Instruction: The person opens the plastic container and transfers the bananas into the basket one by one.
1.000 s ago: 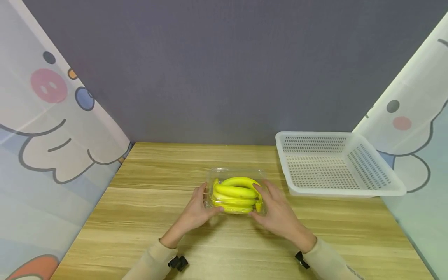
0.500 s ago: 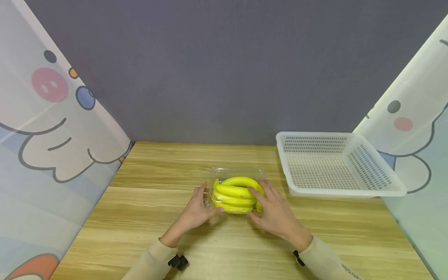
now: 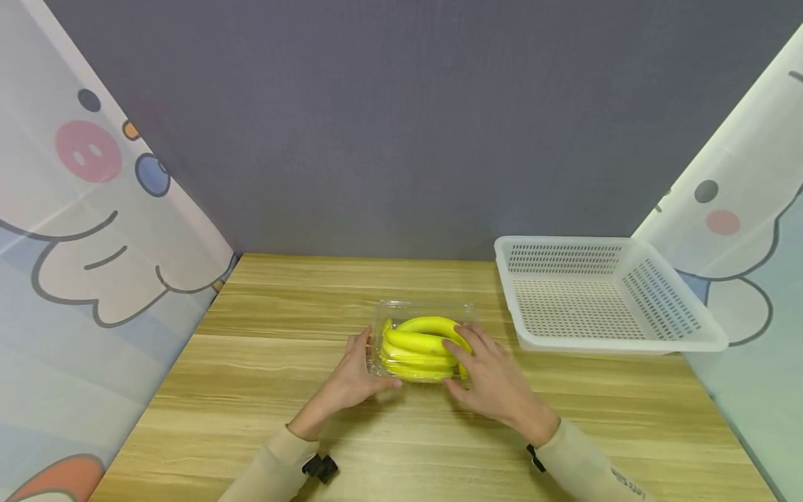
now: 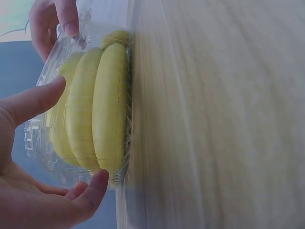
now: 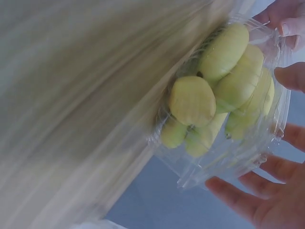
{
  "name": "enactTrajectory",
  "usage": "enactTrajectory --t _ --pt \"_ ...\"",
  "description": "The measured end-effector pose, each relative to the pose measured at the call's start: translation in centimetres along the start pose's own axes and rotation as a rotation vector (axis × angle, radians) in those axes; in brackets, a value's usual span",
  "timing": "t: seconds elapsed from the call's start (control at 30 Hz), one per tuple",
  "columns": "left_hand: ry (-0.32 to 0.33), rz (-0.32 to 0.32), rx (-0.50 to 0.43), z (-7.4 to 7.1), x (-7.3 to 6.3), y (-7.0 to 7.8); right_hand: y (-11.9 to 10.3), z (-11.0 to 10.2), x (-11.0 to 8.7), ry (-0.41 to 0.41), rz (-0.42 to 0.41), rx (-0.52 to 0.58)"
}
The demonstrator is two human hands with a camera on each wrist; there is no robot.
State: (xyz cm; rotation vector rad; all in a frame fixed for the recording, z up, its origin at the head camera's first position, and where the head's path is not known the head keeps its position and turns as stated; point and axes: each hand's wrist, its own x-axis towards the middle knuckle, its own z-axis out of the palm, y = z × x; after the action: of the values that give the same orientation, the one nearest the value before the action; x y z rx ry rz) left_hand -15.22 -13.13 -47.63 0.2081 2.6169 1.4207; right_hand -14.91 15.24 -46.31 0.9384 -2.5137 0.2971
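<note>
A clear plastic clamshell box point(image 3: 426, 307) filled with yellow bananas point(image 3: 417, 359) rests on the wooden table in the head view. My left hand point(image 3: 351, 376) is at the box's left end, its thumb stretched along the front. At the right end, my right hand point(image 3: 502, 387) spreads its fingers over the lid, thumb low at the front corner. The left wrist view has the bananas point(image 4: 109, 105) lying lengthwise behind the plastic, with the left thumb point(image 4: 43, 98) across the box's side. Banana ends point(image 5: 193, 100) face the right wrist camera, beside spread right fingers point(image 5: 233, 195).
A white perforated plastic basket point(image 3: 611, 345) stands at the table's back right. Behind the wooden table point(image 3: 282, 300) rises a dark grey panel point(image 3: 376, 125). Cartoon-printed curtains point(image 3: 81, 209) flank both sides.
My right hand has shifted slightly left, its fingers further over the lid. My left thumb has lowered a little from the front of the box. The box has barely moved.
</note>
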Motion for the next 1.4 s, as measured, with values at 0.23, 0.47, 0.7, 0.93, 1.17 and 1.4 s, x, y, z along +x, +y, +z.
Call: enactTrajectory --t 0.23,0.47,0.7,0.93,1.17,1.4 --pt "0.015 -0.015 0.003 0.1 0.07 0.14 0.15 -0.06 0.09 -0.007 -0.047 -0.05" --pt "0.012 -0.011 0.003 0.06 0.08 0.06 0.32 0.06 0.26 0.024 -0.112 -0.108" --pt "0.005 -0.012 -0.011 -0.05 0.04 -0.06 0.73 0.47 0.45 0.109 -0.194 -0.17" --pt "0.005 -0.01 -0.006 -0.12 -0.01 -0.02 0.83 0.8 0.58 0.149 -0.251 -0.212" --pt "0.003 -0.013 0.002 -0.04 -0.04 0.07 0.77 0.88 0.59 0.169 -0.26 -0.225" --pt "-0.004 -0.012 -0.001 -0.04 0.1 -0.1 0.55 0.46 0.6 0.111 -0.249 -0.242"
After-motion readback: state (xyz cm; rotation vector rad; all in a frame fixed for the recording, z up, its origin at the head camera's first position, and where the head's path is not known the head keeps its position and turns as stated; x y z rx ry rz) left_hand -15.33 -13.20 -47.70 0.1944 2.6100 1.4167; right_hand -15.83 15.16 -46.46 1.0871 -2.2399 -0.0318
